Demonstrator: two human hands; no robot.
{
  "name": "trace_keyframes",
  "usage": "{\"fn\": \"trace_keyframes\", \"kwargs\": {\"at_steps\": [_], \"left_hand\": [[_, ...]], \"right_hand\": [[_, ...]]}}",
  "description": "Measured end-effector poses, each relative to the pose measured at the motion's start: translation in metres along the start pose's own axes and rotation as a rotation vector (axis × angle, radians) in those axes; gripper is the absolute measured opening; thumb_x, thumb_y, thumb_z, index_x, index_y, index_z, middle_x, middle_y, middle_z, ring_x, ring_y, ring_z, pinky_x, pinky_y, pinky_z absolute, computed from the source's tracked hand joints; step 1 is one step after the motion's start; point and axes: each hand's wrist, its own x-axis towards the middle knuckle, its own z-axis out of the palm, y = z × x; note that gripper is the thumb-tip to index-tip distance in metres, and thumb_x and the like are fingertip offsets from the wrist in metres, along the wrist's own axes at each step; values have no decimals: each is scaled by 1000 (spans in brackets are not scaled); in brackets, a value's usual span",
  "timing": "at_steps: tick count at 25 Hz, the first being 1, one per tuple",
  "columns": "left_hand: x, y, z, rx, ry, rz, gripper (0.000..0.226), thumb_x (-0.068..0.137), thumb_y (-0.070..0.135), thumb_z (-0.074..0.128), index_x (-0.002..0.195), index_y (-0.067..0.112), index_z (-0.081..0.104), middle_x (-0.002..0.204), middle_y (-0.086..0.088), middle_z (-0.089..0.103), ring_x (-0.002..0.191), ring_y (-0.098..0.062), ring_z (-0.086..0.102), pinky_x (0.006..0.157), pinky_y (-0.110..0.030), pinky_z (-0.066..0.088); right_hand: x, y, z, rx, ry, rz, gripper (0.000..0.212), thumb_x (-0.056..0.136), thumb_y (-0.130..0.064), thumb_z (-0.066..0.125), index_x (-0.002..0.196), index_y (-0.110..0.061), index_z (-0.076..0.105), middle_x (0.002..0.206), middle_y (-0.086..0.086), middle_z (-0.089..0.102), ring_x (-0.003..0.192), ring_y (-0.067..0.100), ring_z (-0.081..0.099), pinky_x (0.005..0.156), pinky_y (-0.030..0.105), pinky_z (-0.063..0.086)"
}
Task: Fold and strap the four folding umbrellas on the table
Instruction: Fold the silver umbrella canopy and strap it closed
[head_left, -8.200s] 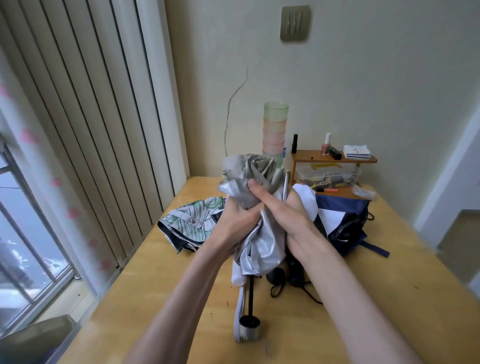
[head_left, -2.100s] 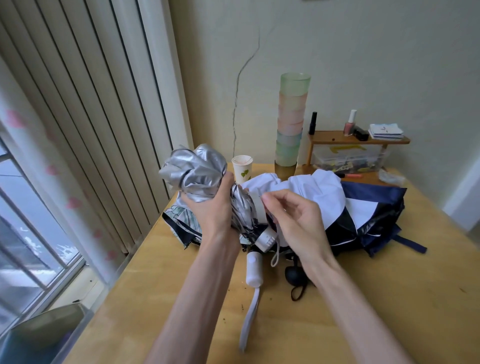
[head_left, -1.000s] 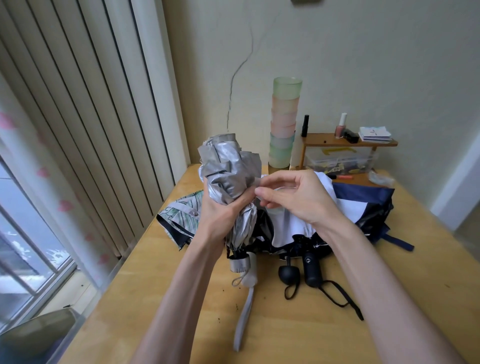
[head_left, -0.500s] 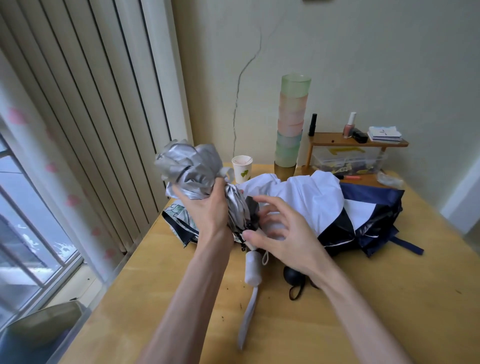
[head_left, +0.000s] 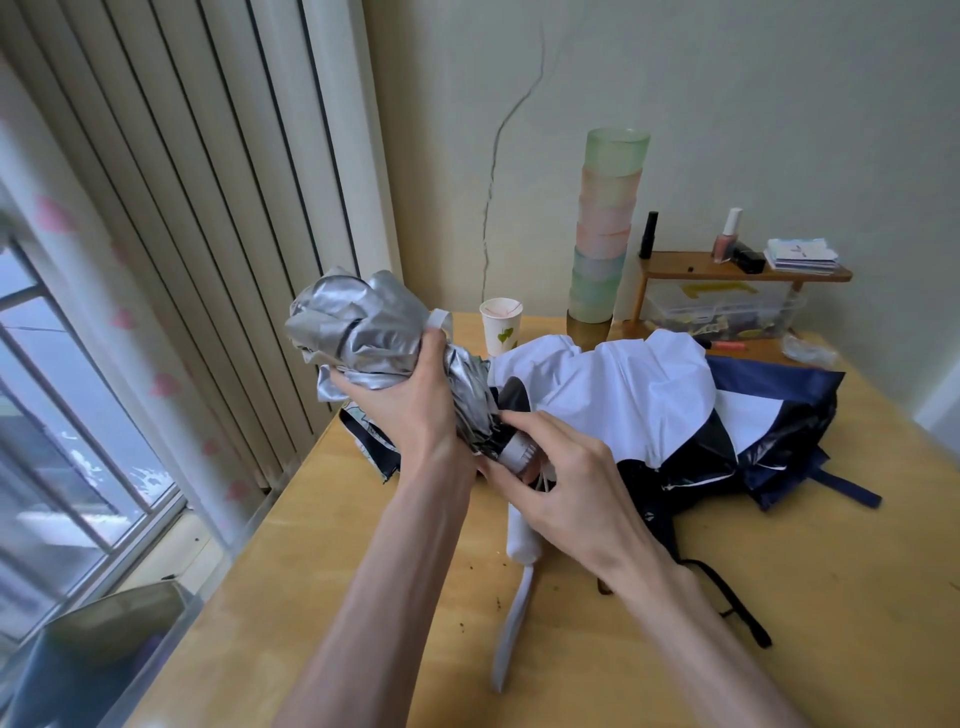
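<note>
silver umbrella (head_left: 358, 327), 1 crumpled wad
Left hand (head_left: 410, 410) clenches it above the table (head_left: 363, 545), right hand (head_left: 571, 499) pinches its handle (head_left: 517, 457). Loosen that left grip and the folds likely puff out, so the strap (head_left: 440, 318) won't reach round.

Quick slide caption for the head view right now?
Left hand grips the bunched silver umbrella over the table; right hand pinches its handle end.

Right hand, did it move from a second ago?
Yes. The right hand dropped lower and nearer the person, away from the cup stack, from the bunched top of the silver umbrella down to its handle end.
</note>
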Motion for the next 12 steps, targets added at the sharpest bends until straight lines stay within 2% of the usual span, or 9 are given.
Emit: {"fn": "trace_keyframes", "kwargs": {"at_steps": [2, 5, 7, 9, 11, 12], "left_hand": [[-1, 1, 0, 11, -3, 21, 85, 76, 10, 87, 144, 22, 38, 117, -12, 71, 97, -30, 76, 86, -56, 63], [-6, 2, 3, 13, -23, 29, 86, 79, 10, 88, 148, 20, 37, 109, -5, 74, 88, -20, 76, 87, -50, 64], [-8, 1, 3, 9, -58, -21, 101, 74, 14, 93, 155, 22, 33, 110, -6, 77, 96, -25, 77, 92, -53, 63], [-7, -4, 3, -33, -108, -106, 108, 68, 19, 96, 157, 24, 35, 119, -14, 76, 106, -37, 75, 95, -61, 60], [-4, -11, 0, -64, -132, -142, 97, 68, 18, 93, 151, 20, 42, 122, -25, 72, 98, -43, 75, 88, -64, 61], [-4, -14, -1, -60, -138, -129, 89, 73, 14, 89, 149, 18, 43, 121, -27, 71, 91, -40, 74, 86, -61, 62]], "right_hand": [[2, -1, -1, 44, -17, 28, 37, 91, -20, 82, 127, -18, 71, 104, -12, 73, 89, 8, 70, 81, 25, 56], [2, -5, 0, 172, 8, 142, 28, 91, -16, 81, 118, -16, 73, 88, -11, 72, 82, 12, 70, 75, 21, 55], [1, -7, 3, 202, 61, 186, 21, 91, -18, 80, 111, -17, 73, 77, -8, 68, 71, 15, 65, 67, 24, 54], [1, -6, 5, 170, 115, 181, 18, 90, -21, 79, 106, -15, 73, 73, -10, 64, 67, 13, 61, 64, 21, 51], [0, -6, 7, 166, 129, 180, 16, 90, -20, 79, 104, -14, 73, 75, -15, 63, 68, 10, 61, 65, 17, 49], [-2, -6, 8, 169, 123, 179, 15, 90, -19, 79, 103, -14, 73, 76, -17, 63, 68, 9, 61, 65, 16, 49]]}}
